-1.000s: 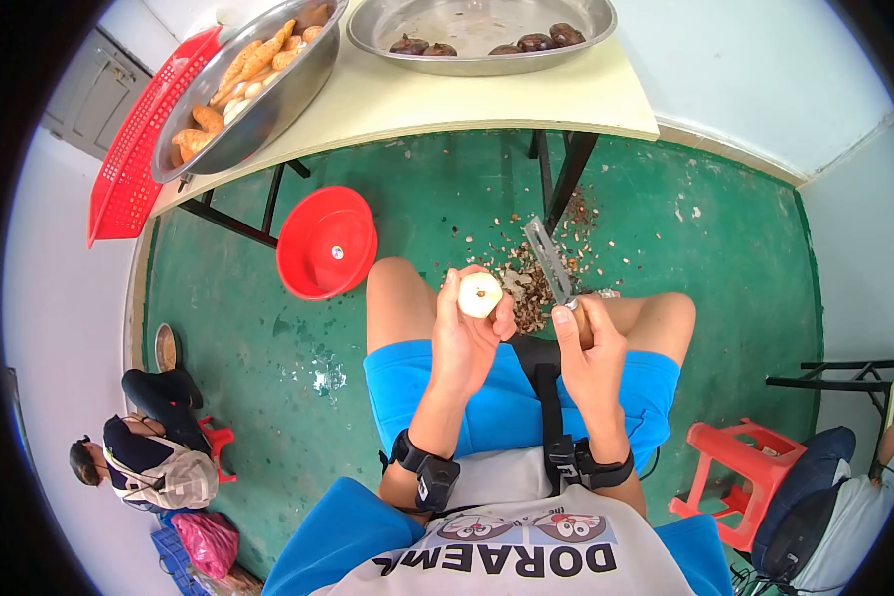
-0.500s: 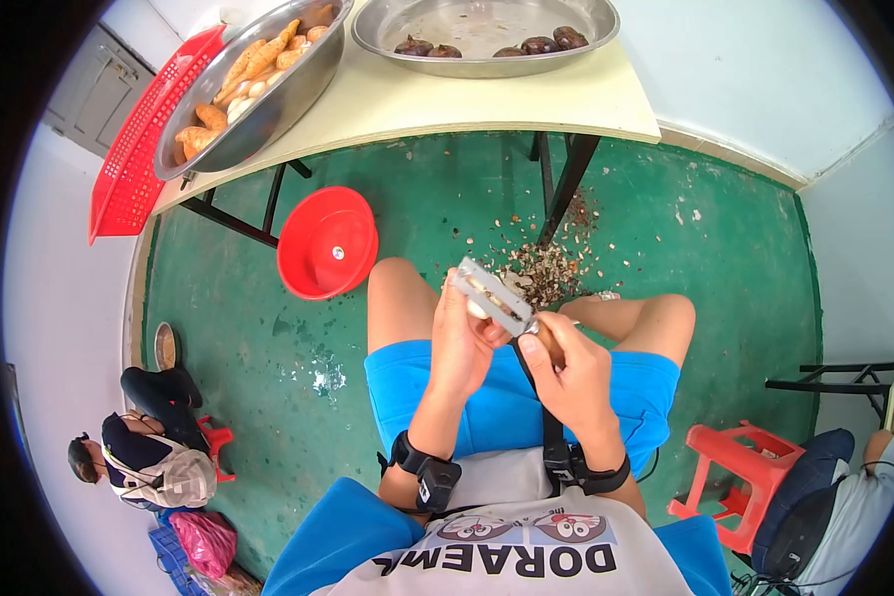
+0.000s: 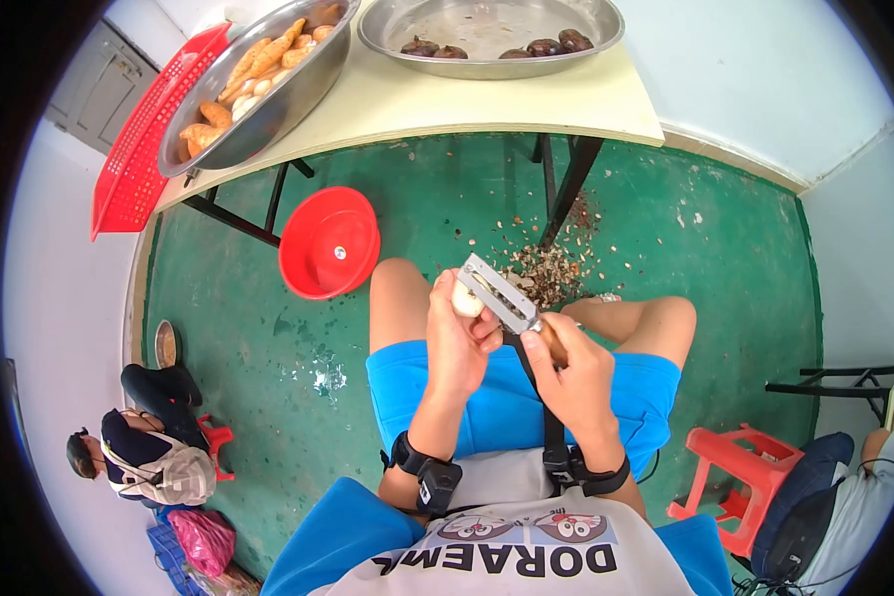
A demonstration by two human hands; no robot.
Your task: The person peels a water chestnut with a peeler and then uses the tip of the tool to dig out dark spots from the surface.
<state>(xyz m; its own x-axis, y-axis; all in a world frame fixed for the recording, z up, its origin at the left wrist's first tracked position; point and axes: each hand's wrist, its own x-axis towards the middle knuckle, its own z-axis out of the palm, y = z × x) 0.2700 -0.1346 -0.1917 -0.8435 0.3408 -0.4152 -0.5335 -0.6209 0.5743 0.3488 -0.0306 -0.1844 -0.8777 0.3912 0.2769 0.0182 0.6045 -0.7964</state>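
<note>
My left hand (image 3: 457, 333) is closed around a pale, peeled round piece (image 3: 467, 299), held above my lap. A metal peeler (image 3: 500, 294) with a wooden handle is gripped in my right hand (image 3: 573, 370). Its slotted blade slants up to the left and lies over the right side of the pale piece. Whether the blade touches it cannot be made out. Below the hands, brown and pale peelings (image 3: 551, 273) are scattered on the green floor.
A pale table (image 3: 447, 109) carries a steel basin (image 3: 308, 96) of orange and pale roots, a red basket (image 3: 134, 149) and a steel tray (image 3: 487, 70) with several dark corms. A red basin (image 3: 303, 243) and red stool (image 3: 740, 477) stand on the floor. People sit left (image 3: 144, 447) and right (image 3: 849, 526).
The pale piece now shows more fully at the left of the blade, between my left fingers. The peeler has shifted slightly right, and the view has moved a little.
</note>
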